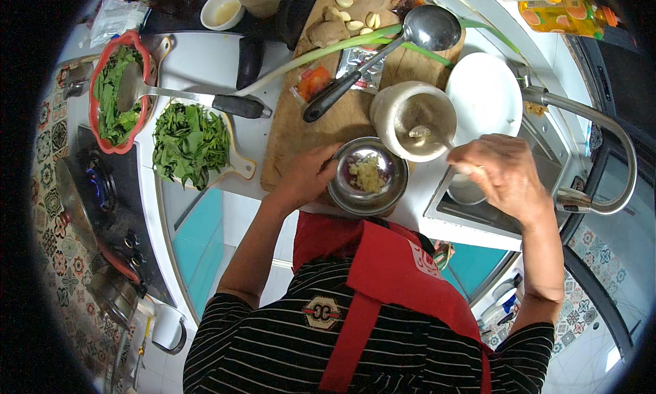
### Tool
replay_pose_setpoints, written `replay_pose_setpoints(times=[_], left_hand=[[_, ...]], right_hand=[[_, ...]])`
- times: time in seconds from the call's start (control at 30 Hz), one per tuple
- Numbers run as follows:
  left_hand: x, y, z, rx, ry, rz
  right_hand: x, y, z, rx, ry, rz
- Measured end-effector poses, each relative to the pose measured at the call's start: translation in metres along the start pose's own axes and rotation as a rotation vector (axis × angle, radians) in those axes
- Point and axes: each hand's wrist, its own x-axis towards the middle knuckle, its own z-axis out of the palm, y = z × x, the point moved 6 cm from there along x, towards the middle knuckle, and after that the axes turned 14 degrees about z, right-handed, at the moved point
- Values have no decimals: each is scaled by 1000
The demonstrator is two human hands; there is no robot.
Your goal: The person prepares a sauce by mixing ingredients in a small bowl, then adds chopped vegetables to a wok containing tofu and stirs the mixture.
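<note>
My left hand (pixel 311 175) grips the rim of a small metal bowl (pixel 340 197), which holds a heap of minced garlic (pixel 367 173) with some purplish bits beneath. Beside that bowl, a thick pale stone mortar (pixel 385 117) tips toward me, with wet pale remains inside. My right hand (pixel 502 175) is closed at the mortar's right side, its fingers pinched round a thin utensil handle (pixel 447 145) that reaches over the rim. The utensil's kind cannot be made out.
A wooden cutting board (pixel 283 148) bears garlic cloves, ginger, a long scallion (pixel 311 61) and a ladle (pixel 432 28). Chopped greens (pixel 191 140) lie left, near a red-rimmed basin (pixel 111 148) with a turner across it. A white plate (pixel 484 93) and faucet (pixel 625 148) stand right; a lit burner (pixel 102 184) is far left.
</note>
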Motion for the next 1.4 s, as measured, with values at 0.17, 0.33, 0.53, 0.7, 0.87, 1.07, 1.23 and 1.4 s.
replay_pose_setpoints(times=[0.17, 0.33, 0.53, 0.7, 0.87, 1.07, 1.23, 1.4], left_hand=[[0, 2, -1, -18, -1, -29], [3, 8, -3, -18, -13, -5], [4, 19, -6, -16, -32, -17], [1, 22, -6, 34, -31, -56], [-5, 24, 0, -84, -27, -113], [-16, 13, 10, -23, 46, 40], [-27, 25, -7, 320, 245, 259], [-36, 89, -49, 383, 312, 432]], right_hand=[[-26, 0, -21, 235, 83, 232], [-76, -10, -16, 428, 388, 312], [-119, -38, 50, 419, 481, 120], [-127, -44, 104, 234, 472, 78], [-135, -43, 131, 105, 452, 121], [-140, -48, 129, 175, 530, 167], [-130, -64, 127, 17, 536, 169], [-111, -82, 106, 65, 618, 119]])
